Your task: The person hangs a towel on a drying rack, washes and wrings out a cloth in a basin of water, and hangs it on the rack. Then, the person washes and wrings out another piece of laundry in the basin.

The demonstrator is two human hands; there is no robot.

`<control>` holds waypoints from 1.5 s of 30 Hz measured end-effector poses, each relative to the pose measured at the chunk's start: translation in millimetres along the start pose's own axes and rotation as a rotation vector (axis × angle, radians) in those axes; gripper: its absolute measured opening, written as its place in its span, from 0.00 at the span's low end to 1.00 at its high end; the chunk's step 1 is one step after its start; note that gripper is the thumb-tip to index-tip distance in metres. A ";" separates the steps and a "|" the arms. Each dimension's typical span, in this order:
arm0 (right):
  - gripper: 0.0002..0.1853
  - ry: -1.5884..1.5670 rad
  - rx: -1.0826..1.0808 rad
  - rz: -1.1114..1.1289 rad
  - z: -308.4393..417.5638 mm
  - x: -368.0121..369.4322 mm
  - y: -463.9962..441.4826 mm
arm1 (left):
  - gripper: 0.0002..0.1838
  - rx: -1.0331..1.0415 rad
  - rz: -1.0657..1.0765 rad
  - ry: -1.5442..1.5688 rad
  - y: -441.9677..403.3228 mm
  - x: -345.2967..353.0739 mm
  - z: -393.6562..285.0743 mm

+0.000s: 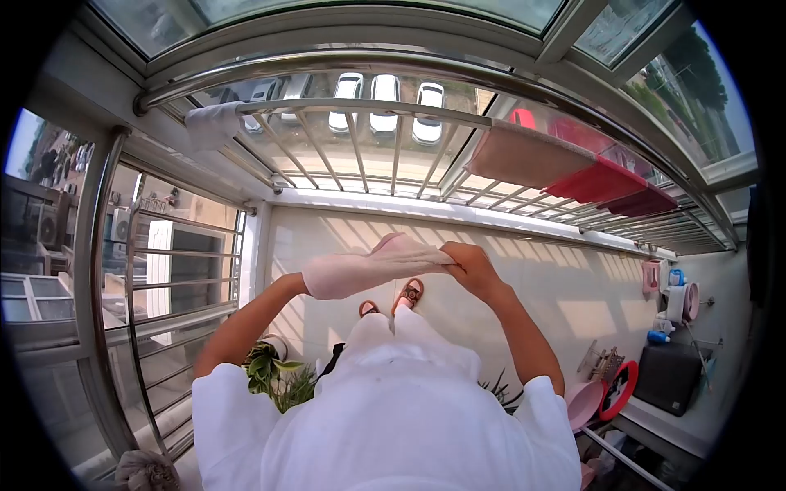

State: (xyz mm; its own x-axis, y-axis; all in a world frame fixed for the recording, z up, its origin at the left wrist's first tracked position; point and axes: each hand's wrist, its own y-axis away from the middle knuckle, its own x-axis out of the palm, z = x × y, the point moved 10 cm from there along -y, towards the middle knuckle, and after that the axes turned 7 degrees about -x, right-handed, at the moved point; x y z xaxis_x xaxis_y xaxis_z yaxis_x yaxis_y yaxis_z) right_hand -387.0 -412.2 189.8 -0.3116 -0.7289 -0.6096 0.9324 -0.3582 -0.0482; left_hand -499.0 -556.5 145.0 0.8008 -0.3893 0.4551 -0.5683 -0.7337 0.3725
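A pale pink cloth [360, 270], perhaps a garment or towel, is stretched between my two hands above the tiled floor. My right hand [473, 268] is closed on its right end, fingers wrapped round the bunched fabric. At the other end my left forearm [254, 319] runs into the cloth, which covers the left hand and hides its fingers. Just beyond the cloth is the metal railing [360, 159]. A white cloth [213, 125] hangs over the rail at the far left, and a pale pink towel [528, 155] hangs to the right.
Red cloths [610, 180] hang farther right on the railing. Barred windows [184, 278] stand at left. Green plants [282, 380] are close to my left side. A pink basin [583, 403], a red-rimmed basin [620, 391] and a black box [667, 378] stand at lower right.
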 end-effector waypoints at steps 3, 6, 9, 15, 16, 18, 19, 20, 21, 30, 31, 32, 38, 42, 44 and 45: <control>0.10 -0.036 -0.012 -0.030 -16.3 -8.7 1.5 | 0.27 -0.083 -0.040 0.242 8.5 -5.2 54.4; 0.12 -0.159 0.063 -0.076 -34.6 -28.8 1.3 | 0.29 0.019 -0.143 0.524 -2.3 -11.8 75.9; 0.13 -0.121 0.074 -0.198 -46.2 -74.2 6.8 | 0.29 0.136 -0.369 0.647 -19.3 -35.5 67.1; 0.10 0.575 0.051 -0.273 -51.6 -151.3 13.8 | 0.20 0.119 -0.539 0.225 -60.5 -41.5 14.3; 0.09 0.616 0.109 -0.248 -61.2 -155.5 17.3 | 0.17 0.074 -0.700 -0.054 -60.2 -49.6 0.4; 0.08 0.473 0.214 -0.226 -89.9 -155.5 26.7 | 0.11 -0.021 -0.994 -0.625 -59.5 -60.2 -30.4; 0.08 0.402 0.265 -0.215 -102.4 -154.0 30.5 | 0.09 0.207 -1.185 -0.931 -54.1 -54.3 -62.7; 0.07 0.324 0.252 -0.268 -105.5 -157.6 32.3 | 0.09 0.194 -1.238 -0.874 -54.4 -59.4 -65.7; 0.08 0.245 0.238 -0.322 -107.6 -160.9 33.1 | 0.09 0.179 -1.291 -0.817 -51.5 -59.5 -76.0; 0.15 -0.627 -0.072 -0.907 -108.3 -181.3 -10.9 | 0.07 0.901 -1.062 -0.222 -41.0 -76.5 -171.4; 0.16 -0.219 -0.150 -0.860 -89.8 -190.0 -20.4 | 0.10 0.999 -1.019 -0.277 -39.6 -85.0 -178.5; 0.17 0.187 -0.219 -0.793 -70.2 -191.9 -35.2 | 0.12 1.041 -1.101 -0.465 -33.3 -91.1 -188.4; 0.19 0.243 -0.239 -0.717 -148.1 -188.2 -129.3 | 0.12 0.854 -1.344 -0.987 -46.1 -196.4 -207.7; 0.18 0.513 0.014 -0.770 -221.7 -208.0 -175.5 | 0.11 0.569 -1.579 -0.803 -56.3 -280.4 -216.9; 0.17 0.319 -0.046 -0.630 -197.5 -215.6 -211.1 | 0.14 0.298 -1.614 -0.962 -81.3 -328.9 -211.5; 0.17 0.223 -0.078 -0.564 -187.8 -216.3 -221.4 | 0.16 0.164 -1.622 -1.043 -88.4 -337.4 -214.5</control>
State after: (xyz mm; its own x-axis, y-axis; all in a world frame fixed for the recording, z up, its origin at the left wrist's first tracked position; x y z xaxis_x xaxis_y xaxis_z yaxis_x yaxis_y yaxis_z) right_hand -491.6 -65.7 183.8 -0.7230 -0.2967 -0.6239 0.6484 -0.6032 -0.4645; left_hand -759.5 -240.8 132.0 0.2798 0.5285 -0.8015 0.6869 -0.6935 -0.2174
